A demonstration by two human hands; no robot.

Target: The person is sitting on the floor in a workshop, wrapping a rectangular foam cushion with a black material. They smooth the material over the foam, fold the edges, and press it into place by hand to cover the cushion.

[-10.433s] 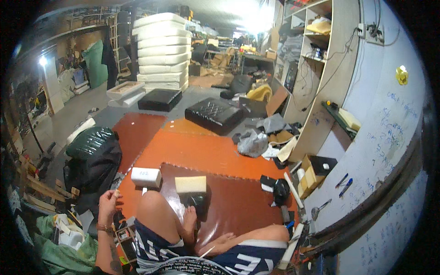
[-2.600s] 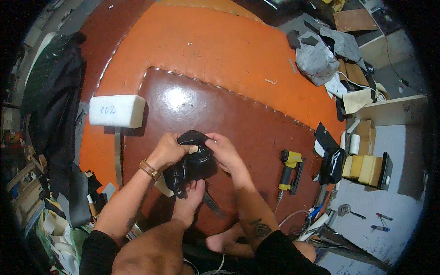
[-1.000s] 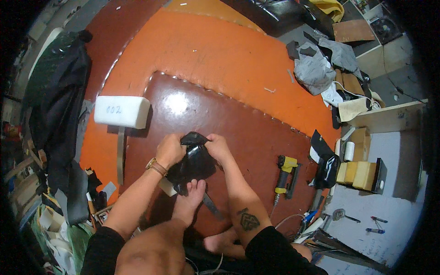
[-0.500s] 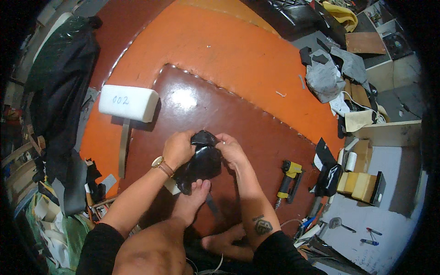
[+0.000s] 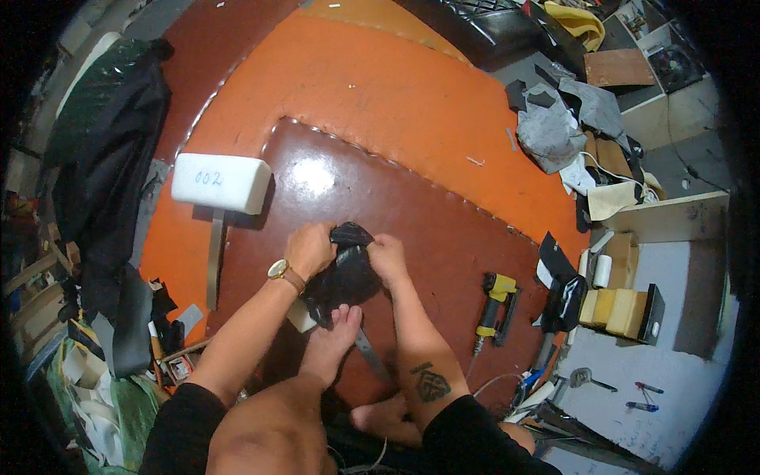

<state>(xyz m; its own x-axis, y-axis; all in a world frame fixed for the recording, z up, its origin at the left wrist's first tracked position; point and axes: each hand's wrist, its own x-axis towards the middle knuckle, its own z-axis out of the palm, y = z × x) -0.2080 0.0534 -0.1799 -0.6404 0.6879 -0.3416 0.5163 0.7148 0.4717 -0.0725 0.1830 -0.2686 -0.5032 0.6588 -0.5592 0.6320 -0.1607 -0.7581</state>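
Observation:
In the middle, a glossy black leather-like cover (image 5: pixel 346 275) lies bunched over something mostly hidden. A cream-coloured corner (image 5: pixel 301 317) shows under its lower left edge, and a flat metal bar (image 5: pixel 370 355) shows below it, beside my foot (image 5: pixel 334 336). My left hand (image 5: pixel 310 248), with a watch on the wrist, is closed on the cover's upper left edge. My right hand (image 5: pixel 386 258) is closed on its upper right edge, the material stretched between both. My toes touch the cover's lower part. Farther left rests a white foam block (image 5: pixel 221 183) with handwriting, a metal bar (image 5: pixel 214 261) beneath it.
A yellow and black air stapler (image 5: pixel 496 309) lies on the brown padded surface (image 5: pixel 443 261) at right. Black scraps (image 5: pixel 560 297), yellow foam blocks (image 5: pixel 613 313) and grey offcuts (image 5: pixel 546 131) lie beyond it. Black sheeting (image 5: pixel 111 158) hangs along the left.
My right hand has gone from spread fingertips to a closed grip on the cover's upper right edge. The cover's top is pulled wider and looks more wrinkled.

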